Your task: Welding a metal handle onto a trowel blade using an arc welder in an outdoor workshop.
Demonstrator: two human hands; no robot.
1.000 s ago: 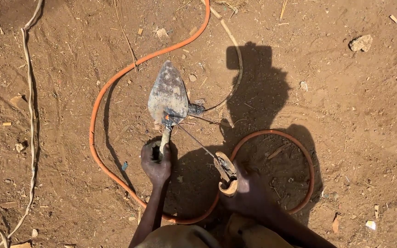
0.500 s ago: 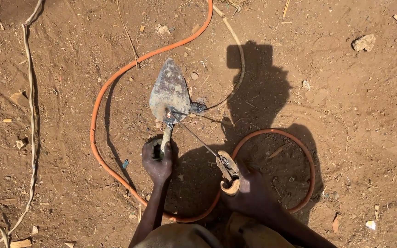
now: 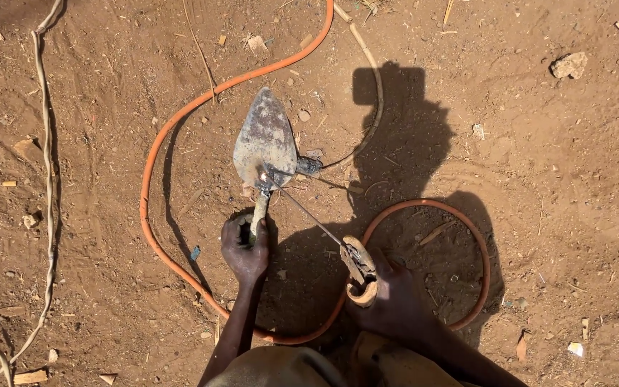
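Note:
A worn metal trowel blade (image 3: 265, 140) lies flat on the dirt, point away from me. My left hand (image 3: 246, 247) grips its pale handle (image 3: 258, 213) just below the blade. My right hand (image 3: 388, 297) is closed on a welding electrode holder (image 3: 359, 266) with tan jaws. A thin rod (image 3: 302, 208) runs from the holder up to the joint where the blade meets the handle, and its tip touches there. A small metal clamp (image 3: 308, 165) sits against the blade's right edge.
An orange cable (image 3: 180, 122) loops around the work spot and curls into a ring at the right (image 3: 478, 236). A thinner cable (image 3: 374, 86) leads off from the clamp. Pale ropes (image 3: 48, 179) lie at the left. A stone (image 3: 569, 66) rests at the far right.
Both hands and the trowel have kept their places. The rod tip stays at the blade's neck.

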